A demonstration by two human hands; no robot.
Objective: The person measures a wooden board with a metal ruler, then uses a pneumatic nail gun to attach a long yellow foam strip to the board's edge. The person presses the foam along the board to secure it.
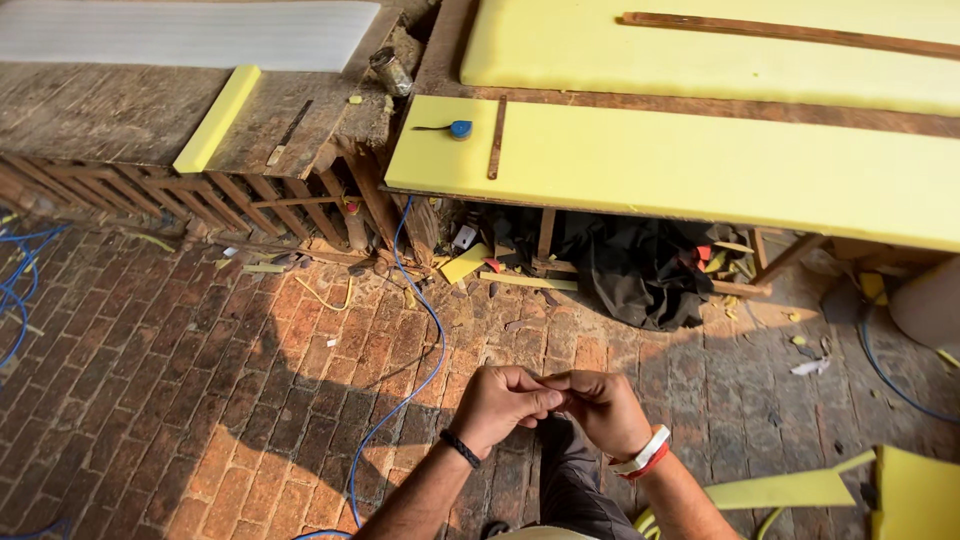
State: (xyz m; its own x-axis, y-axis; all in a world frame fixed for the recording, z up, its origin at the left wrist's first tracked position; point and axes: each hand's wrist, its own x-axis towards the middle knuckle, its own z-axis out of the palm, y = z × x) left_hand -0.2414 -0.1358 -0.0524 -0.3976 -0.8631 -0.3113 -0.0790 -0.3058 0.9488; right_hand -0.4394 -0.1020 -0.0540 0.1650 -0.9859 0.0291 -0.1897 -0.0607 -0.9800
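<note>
Yellow foam sheet [700, 165] lies flat on the workbench [440, 60], well apart from both hands. Left hand [497, 403] and right hand [600, 410] meet fingertip to fingertip over the brick floor [200, 380], pinching something too small to identify. Foam likely light, soft, floppy; best gripped along a long edge with both hands. Blue tape measure [459, 129] rests on it.
</note>
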